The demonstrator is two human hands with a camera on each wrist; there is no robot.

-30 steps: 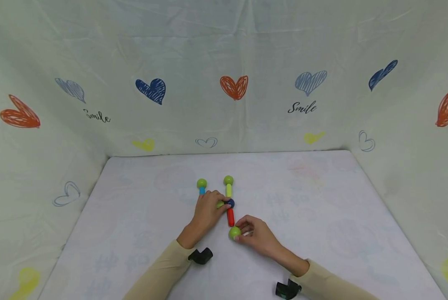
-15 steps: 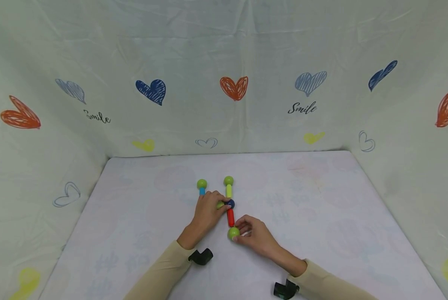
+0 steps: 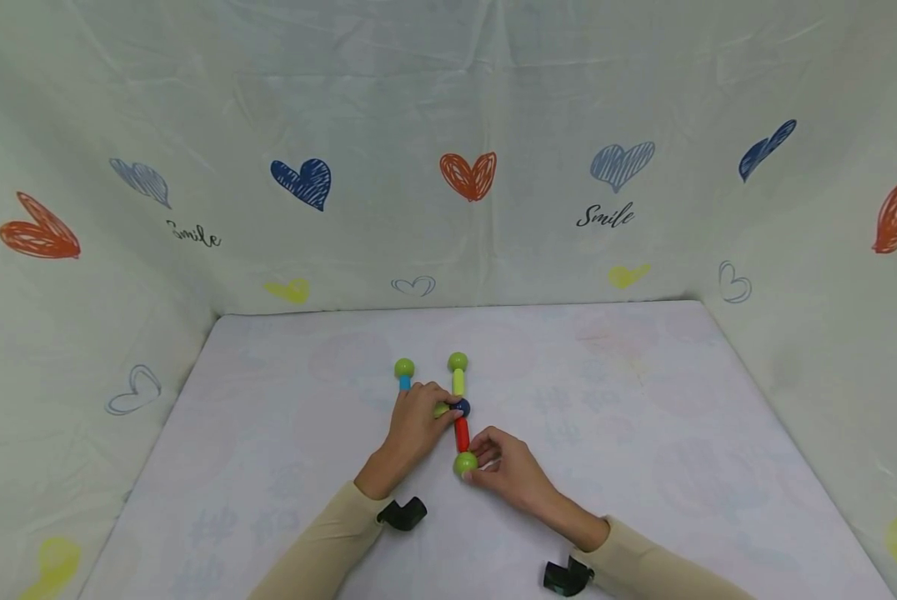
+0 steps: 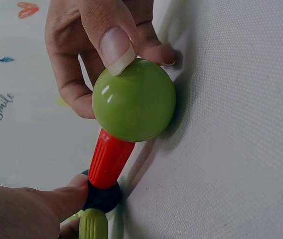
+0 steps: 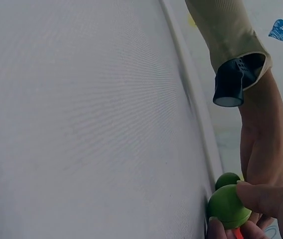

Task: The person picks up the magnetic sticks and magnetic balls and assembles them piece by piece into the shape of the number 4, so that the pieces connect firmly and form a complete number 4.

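On the white table, my left hand (image 3: 417, 422) pinches a dark blue ball (image 3: 462, 407) between thumb and fingers. A red rod (image 3: 461, 434) runs from that ball toward me and meets a green ball (image 4: 134, 99), which my right hand (image 3: 514, 475) pinches. In the left wrist view the red rod's end touches the green ball. Beyond the blue ball, a yellow-green rod (image 3: 458, 382) leads to another green ball (image 3: 458, 361). Further left, a blue rod (image 3: 404, 382) carries a green ball (image 3: 404, 367). A second yellow-green rod (image 3: 440, 409) is partly hidden by my left hand.
White cloth walls (image 3: 538, 250) printed with hearts and "Smile" enclose the table (image 3: 606, 400) at the back and sides. A black wrist camera (image 3: 402, 513) sits at my left cuff, and another black camera (image 3: 568, 576) at my right.
My right hand has moved slightly left with the green ball, lining it up under the near end of the red rod. My left hand has stayed in place on the blue ball.
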